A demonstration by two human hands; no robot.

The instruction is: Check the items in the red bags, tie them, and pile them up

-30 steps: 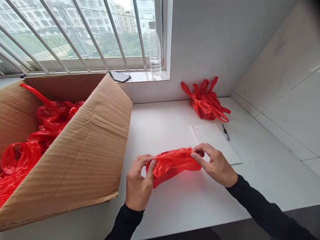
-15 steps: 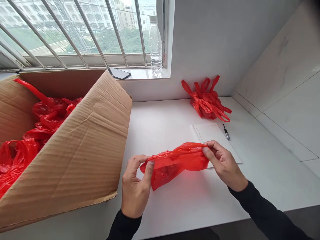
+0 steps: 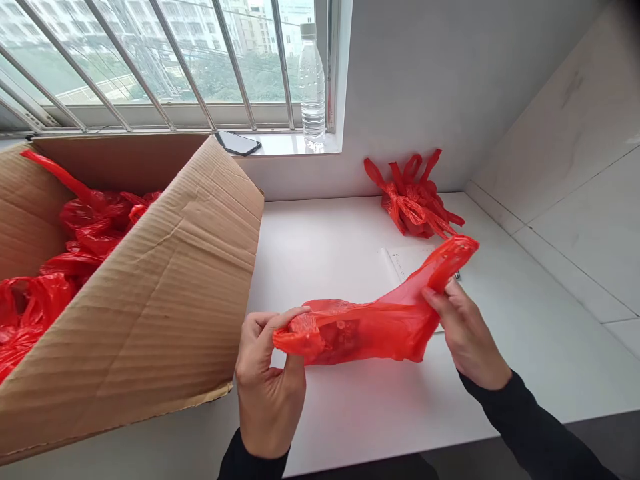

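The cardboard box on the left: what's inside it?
Crumpled red plastic bags show inside the cardboard box. Its near side hides the bottom, so anything lower cannot be seen.

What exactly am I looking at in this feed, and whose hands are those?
This is one camera on a person's head, looking forward and down, so the hands are the wearer's own; no robot is involved. The left hand and right hand hold a red plastic bag stretched between them. On the white surface are a knotted red bundle and a partly covered notebook. At left, a cardboard box holds more red bags. A phone and bottle are on the windowsill.
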